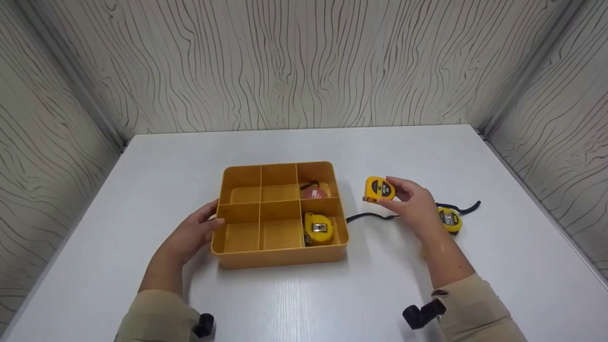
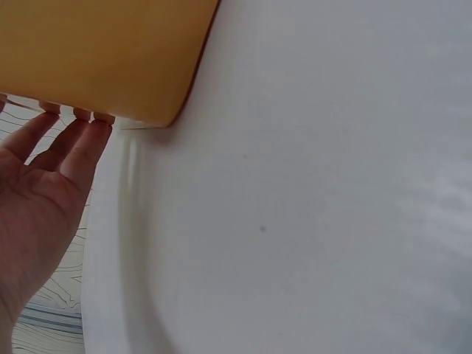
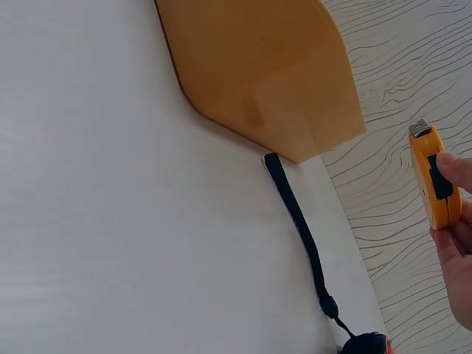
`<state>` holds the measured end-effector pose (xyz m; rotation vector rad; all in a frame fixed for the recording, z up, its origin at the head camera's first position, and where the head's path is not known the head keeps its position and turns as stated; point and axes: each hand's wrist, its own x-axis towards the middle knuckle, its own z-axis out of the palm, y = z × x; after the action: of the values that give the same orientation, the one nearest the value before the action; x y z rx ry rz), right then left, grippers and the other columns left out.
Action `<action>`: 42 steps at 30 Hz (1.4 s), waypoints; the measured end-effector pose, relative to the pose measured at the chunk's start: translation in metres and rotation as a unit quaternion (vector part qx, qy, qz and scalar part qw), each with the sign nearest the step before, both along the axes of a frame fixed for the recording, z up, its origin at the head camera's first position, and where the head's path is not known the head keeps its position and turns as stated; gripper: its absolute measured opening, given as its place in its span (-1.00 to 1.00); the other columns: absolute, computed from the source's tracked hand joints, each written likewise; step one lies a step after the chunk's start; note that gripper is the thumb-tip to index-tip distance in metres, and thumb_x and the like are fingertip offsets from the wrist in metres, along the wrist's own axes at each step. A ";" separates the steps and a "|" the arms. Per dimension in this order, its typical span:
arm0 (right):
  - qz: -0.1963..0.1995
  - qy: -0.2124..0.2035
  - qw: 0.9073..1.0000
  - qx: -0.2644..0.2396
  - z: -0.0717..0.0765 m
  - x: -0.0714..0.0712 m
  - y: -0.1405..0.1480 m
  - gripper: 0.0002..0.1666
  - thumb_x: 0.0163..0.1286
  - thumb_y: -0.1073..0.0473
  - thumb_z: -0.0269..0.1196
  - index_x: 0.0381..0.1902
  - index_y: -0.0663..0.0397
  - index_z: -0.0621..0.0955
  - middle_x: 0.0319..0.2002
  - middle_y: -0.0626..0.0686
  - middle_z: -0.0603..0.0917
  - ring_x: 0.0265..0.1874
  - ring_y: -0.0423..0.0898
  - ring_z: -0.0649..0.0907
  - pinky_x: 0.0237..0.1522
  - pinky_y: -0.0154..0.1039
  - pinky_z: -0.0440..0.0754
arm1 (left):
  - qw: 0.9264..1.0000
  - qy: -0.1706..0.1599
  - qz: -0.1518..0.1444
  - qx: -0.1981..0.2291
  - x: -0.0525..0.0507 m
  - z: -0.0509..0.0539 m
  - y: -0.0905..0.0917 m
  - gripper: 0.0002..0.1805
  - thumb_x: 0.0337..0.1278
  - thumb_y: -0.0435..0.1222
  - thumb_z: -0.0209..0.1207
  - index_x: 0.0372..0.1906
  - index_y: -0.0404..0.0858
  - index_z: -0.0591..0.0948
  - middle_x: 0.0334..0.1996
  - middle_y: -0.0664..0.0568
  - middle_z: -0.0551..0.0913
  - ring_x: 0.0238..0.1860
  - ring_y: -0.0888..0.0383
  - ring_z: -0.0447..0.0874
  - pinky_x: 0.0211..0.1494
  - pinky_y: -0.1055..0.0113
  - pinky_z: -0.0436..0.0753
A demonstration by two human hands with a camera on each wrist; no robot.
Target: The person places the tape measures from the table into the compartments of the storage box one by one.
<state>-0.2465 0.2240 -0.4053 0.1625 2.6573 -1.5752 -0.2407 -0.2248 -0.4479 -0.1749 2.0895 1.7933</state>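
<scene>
A yellow-orange tape measure with a dark round label is pinched between thumb and fingers of my right hand, held up to the right of the box. In the right wrist view, the thumb lies on the tape measure's black button. My left hand holds the left wall of the yellow compartment box, thumb over the rim. Its fingertips touch the outer wall in the left wrist view. In the box's right column sit a yellow tape measure at the front and a reddish one behind.
Right of my right hand lies a yellow tape measure with a black strap. Another black strap leads to a dark case, only partly in view. Something yellow is mostly hidden behind my right forearm. Wood-patterned panels surround the white table.
</scene>
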 end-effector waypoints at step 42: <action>0.080 0.006 0.996 -0.025 0.037 -0.059 -0.126 -0.28 0.07 0.05 0.38 0.22 -0.07 0.41 0.07 -0.05 0.53 0.04 -0.17 0.52 0.08 -0.27 0.49 | 1.000 -0.009 0.019 -0.008 0.002 -0.002 -0.002 -0.26 0.06 -0.10 0.20 0.37 0.12 0.17 0.39 0.16 0.08 0.37 0.10 0.09 0.31 0.10 0.25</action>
<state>-0.3055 0.0977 -0.3681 -0.0599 2.5639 -1.5943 -0.2383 -0.2265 -0.4501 -0.2343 2.1020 1.7907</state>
